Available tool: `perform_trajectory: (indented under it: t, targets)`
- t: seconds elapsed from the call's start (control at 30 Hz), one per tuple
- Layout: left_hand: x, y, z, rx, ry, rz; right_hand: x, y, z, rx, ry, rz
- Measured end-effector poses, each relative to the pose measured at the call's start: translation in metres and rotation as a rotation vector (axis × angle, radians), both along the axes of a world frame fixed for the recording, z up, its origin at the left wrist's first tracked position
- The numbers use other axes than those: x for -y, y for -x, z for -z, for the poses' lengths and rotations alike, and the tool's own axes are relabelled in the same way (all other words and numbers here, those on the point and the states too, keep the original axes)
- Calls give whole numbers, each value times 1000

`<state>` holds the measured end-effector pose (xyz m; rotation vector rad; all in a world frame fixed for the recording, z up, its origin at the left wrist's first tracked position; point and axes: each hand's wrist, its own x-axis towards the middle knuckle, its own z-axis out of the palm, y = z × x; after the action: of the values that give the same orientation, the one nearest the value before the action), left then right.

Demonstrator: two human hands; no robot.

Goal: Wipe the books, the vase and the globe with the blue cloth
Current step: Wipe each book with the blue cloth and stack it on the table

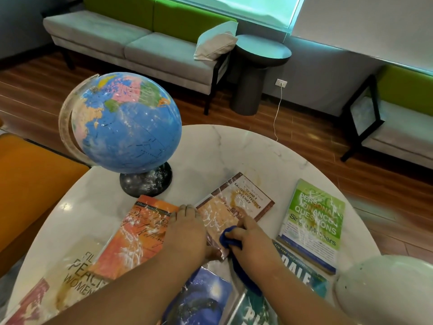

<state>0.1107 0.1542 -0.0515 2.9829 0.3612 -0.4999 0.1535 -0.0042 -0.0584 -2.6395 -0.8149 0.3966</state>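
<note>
Vase (384, 289) cut off at the edge — blue cloth (228, 236) partly hidden

A grey sofa (131, 46) with a green backrest stood against the far wall, a pale cushion (214, 44) at its end beside a dark round side table (260, 55). Cool light came through the window (234, 5). A white cable (277, 113) hung from the wall outlet (280, 82) to the wooden floor (35, 90). Nearer stood a round marble table (234, 151).

Smeared paperback books (314, 221), blue globe (126, 123), white vase (384, 285), bunched blue cloth (228, 238).
Books lie flat, globe upright behind; cloth on the tan book (246, 202); vase at right.
</note>
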Motion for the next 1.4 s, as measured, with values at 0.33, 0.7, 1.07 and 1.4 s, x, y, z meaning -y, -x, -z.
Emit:
perform_trajectory:
  t: [0.33, 0.7, 1.07, 1.4]
  targets:
    - [0, 1, -2, -5, -4, 12, 2, -4, 4, 19, -7, 51]
    - [0, 2, -1, -11, -9, 11, -2, 0, 9, 86, 31, 44]
    - [-2, 3, 2, 15, 11, 18, -4, 8, 14, 51, -39, -76]
    - [-2, 3, 3, 9, -4, 13, -6, -2, 12, 38, -11, -53]
